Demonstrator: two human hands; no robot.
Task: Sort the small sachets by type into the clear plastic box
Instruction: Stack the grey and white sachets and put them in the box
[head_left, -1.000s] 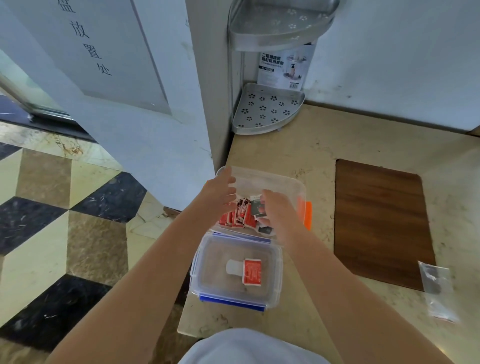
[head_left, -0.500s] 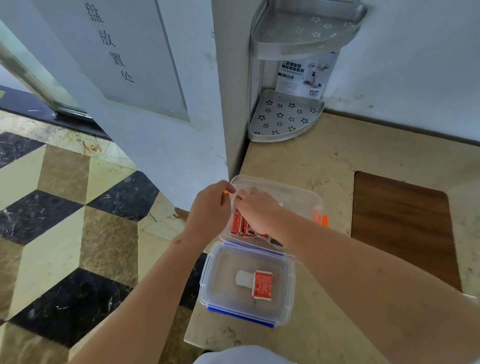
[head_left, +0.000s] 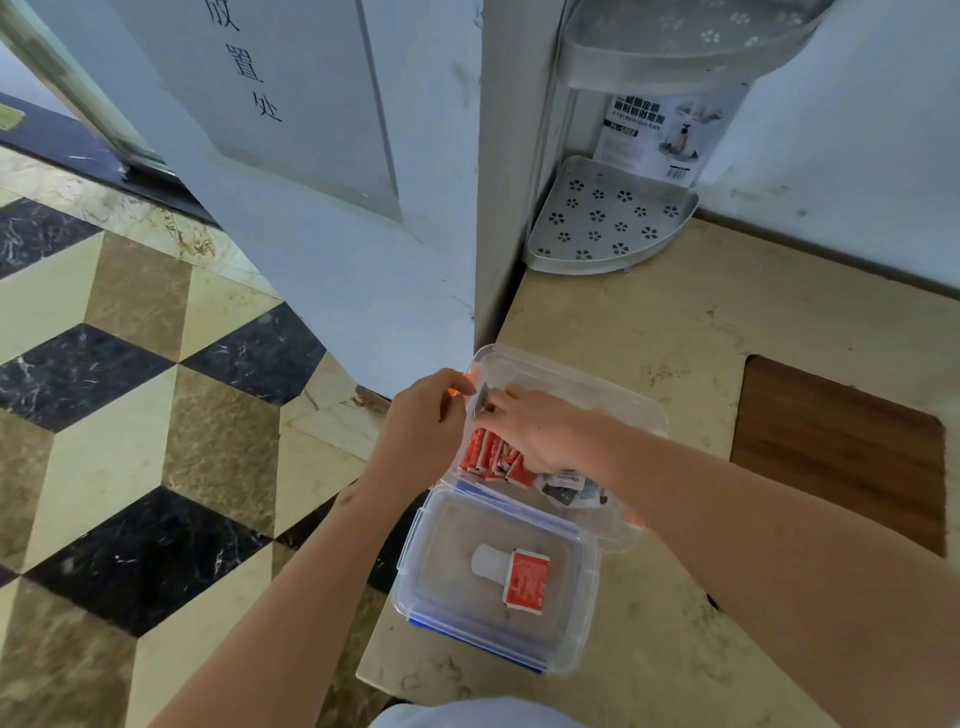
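Observation:
The clear plastic box (head_left: 587, 382) sits on the beige counter near its left edge. Inside, a row of red sachets (head_left: 488, 457) stands along the left side, and dark grey sachets (head_left: 569, 491) lie at the near right. My right hand (head_left: 535, 431) reaches into the box over the red row and pinches a small grey sachet (head_left: 484, 400) at the far left corner. My left hand (head_left: 423, 421) holds the box's left rim, thumb and finger by an orange clip (head_left: 470, 375). The box's lid (head_left: 498, 577) lies in front, upside down, with one red sachet (head_left: 525, 581) on it.
A dark wooden board (head_left: 836, 452) is set into the counter at the right. A metal corner shelf (head_left: 605, 218) stands at the back against the wall. The counter's left edge drops to a patterned tile floor (head_left: 156, 415) just beside the box.
The view has shifted left and closer. My right hand moved from the middle of the box to its far left corner, and my left hand settled on the left rim.

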